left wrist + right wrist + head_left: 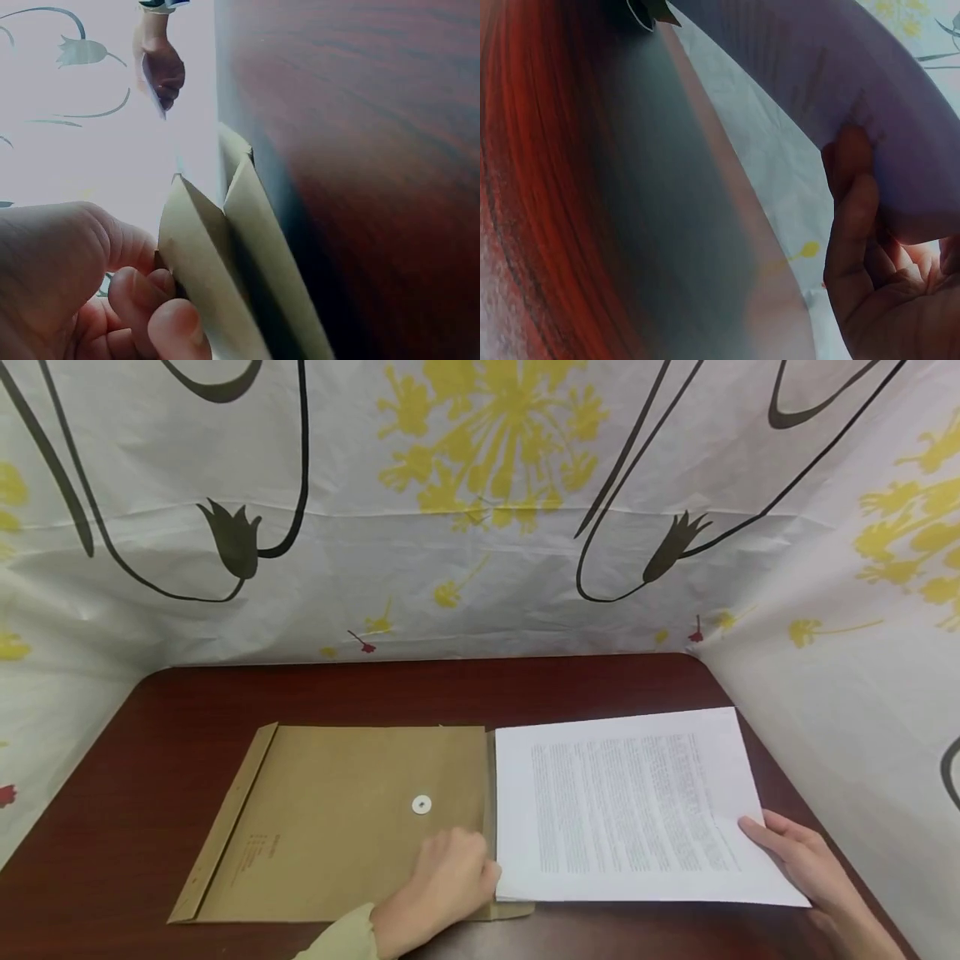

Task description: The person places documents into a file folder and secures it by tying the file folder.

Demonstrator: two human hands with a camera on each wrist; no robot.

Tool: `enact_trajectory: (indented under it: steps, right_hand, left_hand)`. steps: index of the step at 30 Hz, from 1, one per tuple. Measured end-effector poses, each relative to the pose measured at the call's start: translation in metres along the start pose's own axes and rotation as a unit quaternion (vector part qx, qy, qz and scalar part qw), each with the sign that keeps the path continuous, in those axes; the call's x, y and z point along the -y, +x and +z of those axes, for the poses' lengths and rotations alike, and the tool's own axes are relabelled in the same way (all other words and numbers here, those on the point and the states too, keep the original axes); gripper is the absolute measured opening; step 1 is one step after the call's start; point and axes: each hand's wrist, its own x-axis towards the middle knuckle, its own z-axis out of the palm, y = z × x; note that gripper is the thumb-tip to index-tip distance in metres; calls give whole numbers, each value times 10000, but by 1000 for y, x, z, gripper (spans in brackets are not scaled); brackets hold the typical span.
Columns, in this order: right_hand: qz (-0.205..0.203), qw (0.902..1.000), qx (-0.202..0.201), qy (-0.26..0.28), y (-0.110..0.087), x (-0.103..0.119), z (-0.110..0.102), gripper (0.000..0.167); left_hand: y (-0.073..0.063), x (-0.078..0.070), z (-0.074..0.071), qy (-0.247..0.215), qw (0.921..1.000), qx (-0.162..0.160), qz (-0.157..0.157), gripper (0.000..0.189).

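From my remote station, I have a brown kraft-paper envelope with a white round button (422,804) lying flat in the lower left and centre of the head view, its body (337,810) on a dark red-brown wooden tabletop (450,689). To its right, across the right-centre of the frame, is a stack of white printed paper sheets (622,802), its left edge just beside the envelope's mouth.

My left hand (446,877), at bottom centre, pinches the envelope at the mouth; the left wrist view shows a gap between its two panels. My right hand (806,860), at the lower right, grips the sheets by their right end, thumb on top and fingers beneath, and in the right wrist view they bow above the tabletop.

I judge the step in hand to be lining the sheets up with the mouth in order to slide them in, though one moment alone can't settle the direction. If so, the next move calls for my left hand to hold the upper panel lifted while my right brings the leading edge level and square, then feeds leftward gently so no corner catches.
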Motion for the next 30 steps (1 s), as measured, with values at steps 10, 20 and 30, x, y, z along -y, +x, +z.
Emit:
enact_trajectory:
  steps: [10,20,30]
  right_hand:
    - [-187,9986,105,-477,12,3,18,62]
    - [-289,9991,272,-126,25,12,27,30]
    - [-288,9987,292,-300,26,8,57,57]
  left_hand:
    - [2,-1,-13,-281,9978,506,-308,38]
    - [1,0,-13,-281,9980,503,-245,37]
    - [1,0,-13,-255,9988,411,-97,38]
